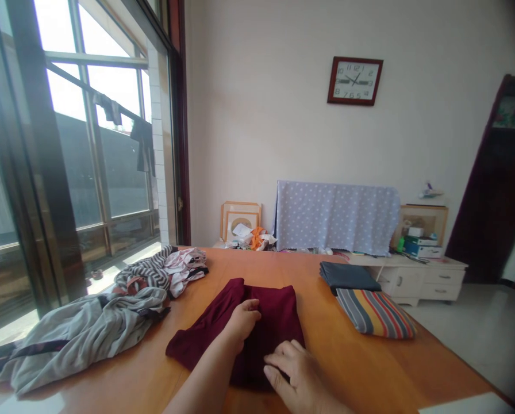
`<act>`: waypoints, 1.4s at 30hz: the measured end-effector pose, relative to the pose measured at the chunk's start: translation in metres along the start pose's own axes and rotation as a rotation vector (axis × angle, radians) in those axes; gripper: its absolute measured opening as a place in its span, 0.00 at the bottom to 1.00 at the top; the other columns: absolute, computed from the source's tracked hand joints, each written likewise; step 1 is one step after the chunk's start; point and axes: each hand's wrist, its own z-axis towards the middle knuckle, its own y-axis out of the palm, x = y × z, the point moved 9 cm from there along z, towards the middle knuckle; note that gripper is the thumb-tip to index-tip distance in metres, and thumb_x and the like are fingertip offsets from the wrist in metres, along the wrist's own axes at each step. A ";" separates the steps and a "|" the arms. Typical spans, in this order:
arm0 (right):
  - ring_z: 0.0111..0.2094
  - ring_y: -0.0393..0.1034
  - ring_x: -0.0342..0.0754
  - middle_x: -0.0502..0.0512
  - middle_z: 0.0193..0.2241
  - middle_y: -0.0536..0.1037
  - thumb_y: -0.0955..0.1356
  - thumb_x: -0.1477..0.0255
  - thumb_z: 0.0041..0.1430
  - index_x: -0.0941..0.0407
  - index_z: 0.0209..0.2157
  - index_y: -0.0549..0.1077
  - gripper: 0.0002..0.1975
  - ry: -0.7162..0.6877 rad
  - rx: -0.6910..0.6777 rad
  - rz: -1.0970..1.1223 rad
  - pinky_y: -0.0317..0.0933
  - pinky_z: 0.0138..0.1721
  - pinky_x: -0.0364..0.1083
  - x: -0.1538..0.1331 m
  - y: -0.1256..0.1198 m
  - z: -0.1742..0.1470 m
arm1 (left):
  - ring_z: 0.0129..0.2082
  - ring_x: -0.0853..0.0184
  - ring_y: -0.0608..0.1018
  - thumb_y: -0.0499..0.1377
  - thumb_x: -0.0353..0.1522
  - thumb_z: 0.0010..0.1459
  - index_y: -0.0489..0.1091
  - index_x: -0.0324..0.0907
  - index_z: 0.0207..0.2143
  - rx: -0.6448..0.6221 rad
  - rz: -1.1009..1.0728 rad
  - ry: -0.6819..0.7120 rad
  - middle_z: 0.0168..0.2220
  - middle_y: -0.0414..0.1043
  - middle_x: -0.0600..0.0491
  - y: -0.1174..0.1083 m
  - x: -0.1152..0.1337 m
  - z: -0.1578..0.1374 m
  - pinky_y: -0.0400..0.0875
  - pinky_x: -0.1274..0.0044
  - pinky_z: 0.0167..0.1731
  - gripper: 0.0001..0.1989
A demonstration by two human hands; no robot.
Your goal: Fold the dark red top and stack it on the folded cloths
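A maroon garment [277, 310] lies partly folded on the wooden table in front of me, with a crease running down its middle and its left part slanting outward. My left hand [243, 322] rests over that crease, fingers bent loosely to the right with a small gap between them. Close to the garment's lower right corner is my right hand [292, 368], its fingers slightly curved and apart, touching the cloth. The near edge of the garment is partly hidden by my hands and forearms.
Rumpled clothes lie on the left: a grey garment [93, 328], a striped one [148, 269] and a pink one [186, 264]. To the right sit a folded dark blue cloth [348, 277] and a folded striped cloth [376, 313]. The wooden table [326, 356] ends at its right edge.
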 end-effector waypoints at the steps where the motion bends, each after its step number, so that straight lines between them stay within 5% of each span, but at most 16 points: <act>1: 0.39 0.67 0.49 0.52 0.37 0.77 0.63 0.63 0.66 0.45 0.46 0.78 0.13 0.007 0.000 0.004 0.62 0.43 0.46 0.001 -0.001 0.000 | 0.46 0.63 0.78 0.61 0.23 0.47 0.75 0.38 0.50 0.001 0.020 0.000 0.47 0.78 0.48 0.002 0.002 0.005 0.70 0.77 0.47 0.24; 5: 0.40 0.68 0.49 0.52 0.38 0.77 0.64 0.65 0.65 0.46 0.46 0.78 0.13 0.035 -0.015 0.022 0.62 0.43 0.46 0.008 -0.001 0.002 | 0.41 0.62 0.80 0.61 0.22 0.47 0.75 0.35 0.49 0.028 0.124 0.018 0.42 0.80 0.47 0.007 0.004 0.023 0.72 0.76 0.43 0.24; 11: 0.41 0.69 0.49 0.52 0.38 0.79 0.65 0.69 0.62 0.47 0.45 0.78 0.13 0.002 -0.006 0.076 0.63 0.44 0.46 0.010 -0.002 0.000 | 0.57 0.59 0.72 0.56 0.19 0.46 0.72 0.34 0.52 0.116 0.332 0.104 0.54 0.73 0.43 -0.008 0.002 0.031 0.61 0.75 0.58 0.28; 16: 0.41 0.71 0.50 0.54 0.38 0.79 0.63 0.65 0.65 0.50 0.44 0.78 0.14 0.038 0.077 0.230 0.65 0.45 0.47 0.014 -0.010 -0.001 | 0.63 0.55 0.64 0.56 0.24 0.53 0.71 0.38 0.54 0.104 0.496 0.218 0.62 0.63 0.41 -0.004 0.017 0.005 0.53 0.69 0.63 0.24; 21: 0.44 0.74 0.54 0.60 0.42 0.80 0.60 0.54 0.65 0.54 0.44 0.77 0.22 0.302 0.343 0.454 0.67 0.47 0.49 0.062 -0.026 -0.007 | 0.66 0.54 0.60 0.53 0.41 0.63 0.69 0.46 0.57 -0.080 0.623 0.345 0.64 0.61 0.45 0.027 0.022 -0.039 0.47 0.63 0.65 0.22; 24: 0.45 0.74 0.55 0.61 0.42 0.80 0.62 0.50 0.62 0.54 0.45 0.76 0.24 0.419 0.379 0.575 0.67 0.49 0.50 0.082 -0.028 -0.012 | 0.68 0.52 0.56 0.51 0.49 0.63 0.65 0.48 0.61 -0.226 0.745 0.409 0.66 0.58 0.45 0.039 0.015 -0.058 0.35 0.55 0.66 0.28; 28: 0.43 0.75 0.55 0.60 0.39 0.81 0.64 0.50 0.61 0.55 0.45 0.76 0.25 0.436 0.390 0.683 0.68 0.46 0.50 0.072 -0.046 -0.012 | 0.69 0.54 0.52 0.48 0.51 0.64 0.63 0.50 0.62 -0.253 0.809 0.434 0.68 0.55 0.48 0.036 0.011 -0.063 0.28 0.52 0.65 0.29; 32: 0.36 0.75 0.51 0.57 0.36 0.81 0.64 0.51 0.60 0.55 0.46 0.76 0.24 0.397 0.257 0.738 0.68 0.35 0.46 0.048 -0.050 0.007 | 0.69 0.54 0.54 0.50 0.50 0.63 0.64 0.50 0.62 -0.229 0.790 0.420 0.67 0.57 0.47 0.033 0.013 -0.064 0.32 0.53 0.65 0.28; 35: 0.30 0.73 0.48 0.54 0.30 0.79 0.64 0.53 0.60 0.56 0.43 0.77 0.23 0.343 0.147 0.704 0.65 0.29 0.44 0.041 -0.035 0.026 | 0.66 0.54 0.59 0.52 0.47 0.63 0.68 0.48 0.58 -0.093 0.746 0.429 0.64 0.62 0.46 0.010 0.022 -0.063 0.42 0.58 0.65 0.25; 38: 0.27 0.70 0.46 0.51 0.25 0.76 0.62 0.57 0.62 0.56 0.36 0.77 0.19 0.275 0.084 0.539 0.62 0.28 0.43 0.042 -0.012 0.038 | 0.61 0.56 0.65 0.51 0.42 0.64 0.70 0.44 0.55 0.149 0.806 0.430 0.60 0.66 0.45 -0.039 0.032 -0.063 0.53 0.67 0.62 0.21; 42: 0.31 0.72 0.47 0.50 0.29 0.79 0.64 0.64 0.60 0.51 0.36 0.78 0.11 0.207 0.023 0.228 0.59 0.33 0.44 0.041 0.014 0.036 | 0.57 0.53 0.68 0.48 0.41 0.64 0.68 0.43 0.54 0.403 0.998 0.105 0.57 0.67 0.43 -0.124 0.020 -0.059 0.59 0.66 0.56 0.21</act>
